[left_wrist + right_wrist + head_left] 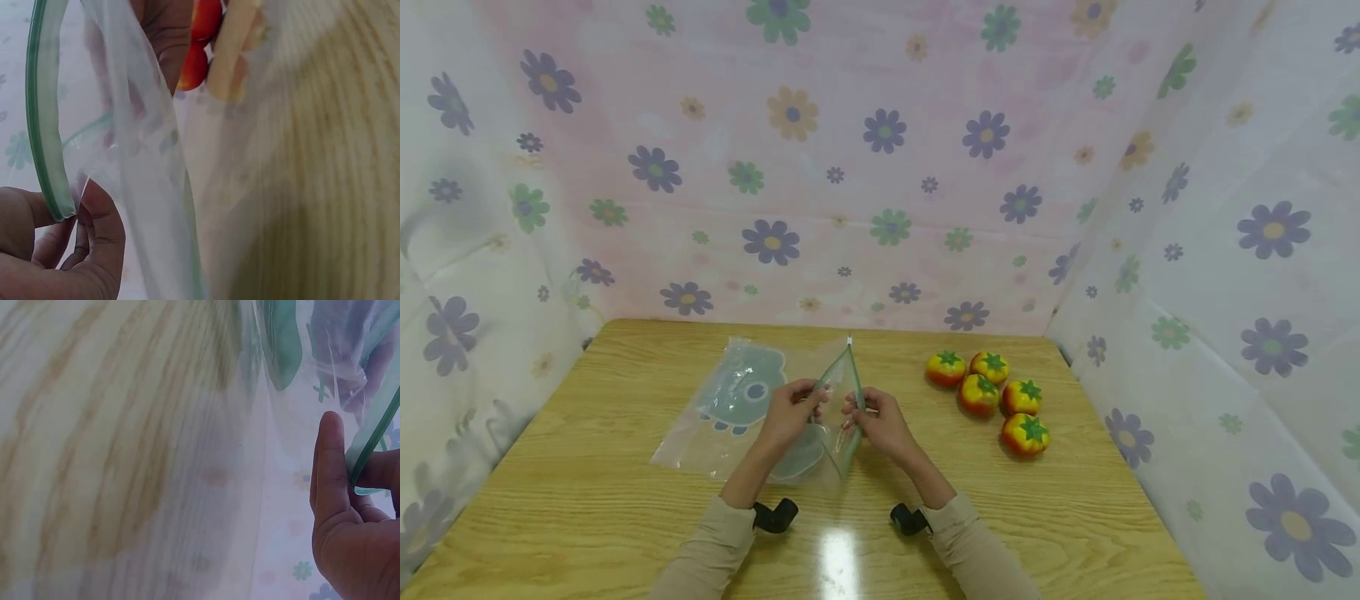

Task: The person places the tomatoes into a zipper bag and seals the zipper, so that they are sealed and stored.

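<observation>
A clear plastic zip bag (681, 450) with a green-grey cartoon print lies across the left middle of the table, its mouth spread apart toward the right. My left hand (790, 417) pinches one side of the green-edged mouth. Opposite it, my right hand (883, 423) holds the other side. Close up in the left wrist view, thumb and fingers of the left hand (69, 256) grip the green zip strip (39, 125). In the right wrist view, the right hand (356, 537) has its thumb and fingers on either side of the strip. A white slider (849, 340) sits at the mouth's far end.
Several red-and-yellow toy fruits with green leafy tops, such as the nearest fruit (1026, 435), cluster right of the hands. Flowered cloth (842, 167) walls in the wooden table (1075, 533) at the back and sides. Black wrist mounts (775, 517) sit by both cuffs.
</observation>
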A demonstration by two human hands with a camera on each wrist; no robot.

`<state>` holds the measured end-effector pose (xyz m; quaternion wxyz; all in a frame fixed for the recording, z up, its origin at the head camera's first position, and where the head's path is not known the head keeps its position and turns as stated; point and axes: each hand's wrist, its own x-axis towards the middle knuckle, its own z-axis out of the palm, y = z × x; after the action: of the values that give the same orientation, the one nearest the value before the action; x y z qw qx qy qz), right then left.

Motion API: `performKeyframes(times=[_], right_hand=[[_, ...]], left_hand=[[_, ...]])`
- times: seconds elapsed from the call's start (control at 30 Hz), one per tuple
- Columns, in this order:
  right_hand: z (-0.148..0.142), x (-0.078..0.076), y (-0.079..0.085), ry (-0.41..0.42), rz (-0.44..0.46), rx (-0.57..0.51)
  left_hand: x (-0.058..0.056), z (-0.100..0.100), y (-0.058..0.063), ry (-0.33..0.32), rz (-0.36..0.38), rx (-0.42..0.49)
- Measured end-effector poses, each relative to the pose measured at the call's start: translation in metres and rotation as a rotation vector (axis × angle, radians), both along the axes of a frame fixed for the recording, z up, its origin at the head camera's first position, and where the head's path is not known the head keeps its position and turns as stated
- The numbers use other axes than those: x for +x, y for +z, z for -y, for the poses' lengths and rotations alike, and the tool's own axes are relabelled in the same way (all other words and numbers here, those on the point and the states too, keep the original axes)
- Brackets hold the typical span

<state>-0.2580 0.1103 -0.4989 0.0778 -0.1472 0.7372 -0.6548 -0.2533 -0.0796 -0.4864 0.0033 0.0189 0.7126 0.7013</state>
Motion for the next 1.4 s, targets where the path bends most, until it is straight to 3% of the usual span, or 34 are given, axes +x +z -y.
performKeyframes(times=[0.23, 0.6, 0.83, 1.4], right_hand=[[-0.004, -0.001, 0.005, 0.004, -0.031, 0.001], [-0.010, -0.005, 0.006, -0.007, 0.015, 0.010], [-0.016, -0.006, 0.008, 0.040, 0.030, 0.027], [-0.026, -0.008, 0.010, 0.025, 0.051, 0.087]], left_hand=[[-0.002, 0.019, 0.008, -0.029, -0.009, -0.022], [-0.001, 0.049, 0.021, -0.027, -0.034, 0.089], [0.002, 0.065, 0.029, -0.008, -0.039, 0.025], [0.010, 0.084, 0.041, 0.041, -0.075, -0.071]])
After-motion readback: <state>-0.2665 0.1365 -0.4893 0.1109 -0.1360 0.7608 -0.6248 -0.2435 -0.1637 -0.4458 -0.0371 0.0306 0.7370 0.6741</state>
